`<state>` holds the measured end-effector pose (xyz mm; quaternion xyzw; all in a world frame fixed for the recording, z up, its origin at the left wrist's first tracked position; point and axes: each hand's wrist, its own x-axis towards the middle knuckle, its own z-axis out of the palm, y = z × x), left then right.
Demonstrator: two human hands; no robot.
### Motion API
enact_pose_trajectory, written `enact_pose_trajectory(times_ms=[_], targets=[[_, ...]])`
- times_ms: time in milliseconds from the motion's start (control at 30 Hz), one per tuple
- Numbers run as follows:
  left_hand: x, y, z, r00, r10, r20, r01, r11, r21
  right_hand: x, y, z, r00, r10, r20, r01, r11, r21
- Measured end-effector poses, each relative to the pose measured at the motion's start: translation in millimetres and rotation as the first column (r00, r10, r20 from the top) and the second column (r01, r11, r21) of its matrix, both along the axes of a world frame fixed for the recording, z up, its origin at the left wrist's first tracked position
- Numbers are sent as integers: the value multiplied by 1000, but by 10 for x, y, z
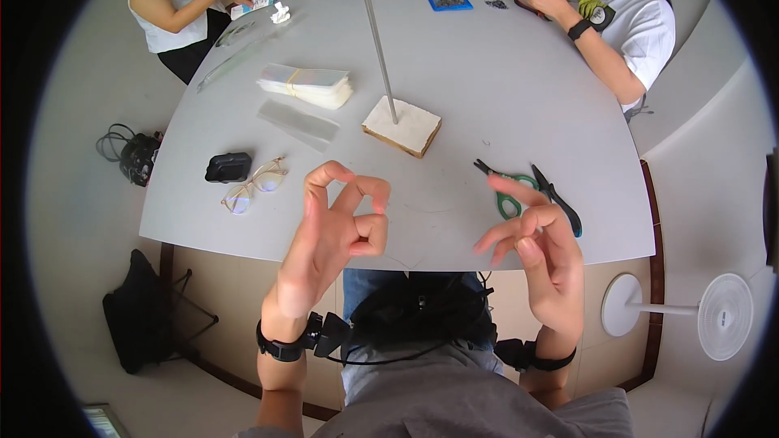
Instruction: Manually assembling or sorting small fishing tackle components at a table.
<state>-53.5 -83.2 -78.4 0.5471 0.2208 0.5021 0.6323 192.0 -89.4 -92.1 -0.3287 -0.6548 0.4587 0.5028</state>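
Note:
My left hand is raised above the table's near edge, its fingers curled and the thumb and index fingertips close together. Whatever may be pinched there is too small to make out. On the other side, my right hand pinches thumb against a finger, with other fingers stretched to the left; nothing I can name shows in the pinch. Just beyond it lie green-handled scissors and black pliers. Eyeglasses and a small black tray lie left of my left hand.
A metal rod stands upright on a white-topped block mid-table. Behind my left hand are a banded stack of clear sleeves and a loose sleeve. A blue tray lies farther off. Two people sit at the far sides. A white fan is at right.

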Motion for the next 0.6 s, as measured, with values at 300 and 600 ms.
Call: enact_pose_trajectory(times_ms=[300,600], targets=[[154,59,-18,963,113,-243,-123,992,-28,-301,223,56,791,300,-533,-501,818,-282],[226,0,8,941,184,-285,-210,976,-61,-420,273,-47,793,295,-532,-514,793,-327]])
